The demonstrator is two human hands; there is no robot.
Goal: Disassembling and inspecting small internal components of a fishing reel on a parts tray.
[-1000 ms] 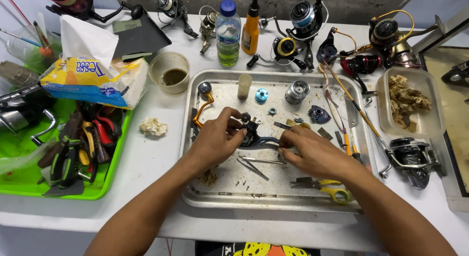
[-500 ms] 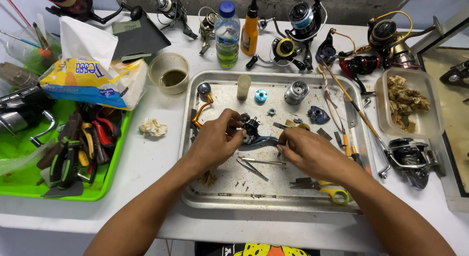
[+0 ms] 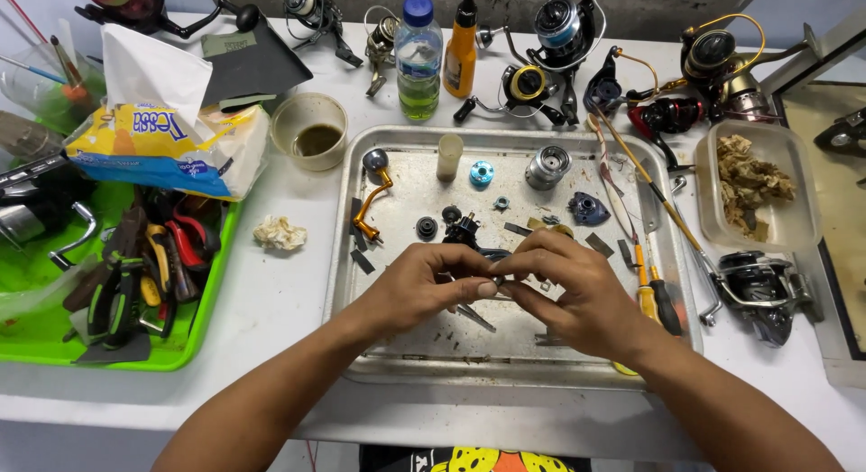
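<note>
Right now both hands, left hand [image 3: 422, 287] and right hand [image 3: 577, 287], pinch closed around a dark reel body [image 3: 474, 240] over the metal tray [image 3: 361, 346] on a cluttered white table [image 3: 271, 301].

**Surroundings of the work tray**

Green tray [image 3: 36, 341] at left with pliers [image 3: 113, 301]; tissue pack [image 3: 167, 147] behind it; crumpled wad [image 3: 280, 233] on the white table [image 3: 271, 301]; cup of dark liquid [image 3: 309, 129]; water bottle [image 3: 419, 62] beside orange oil bottle [image 3: 461, 44]; fishing reels [image 3: 550, 48] along the back; clear box of fibrous scraps [image 3: 753, 183] at right
</note>
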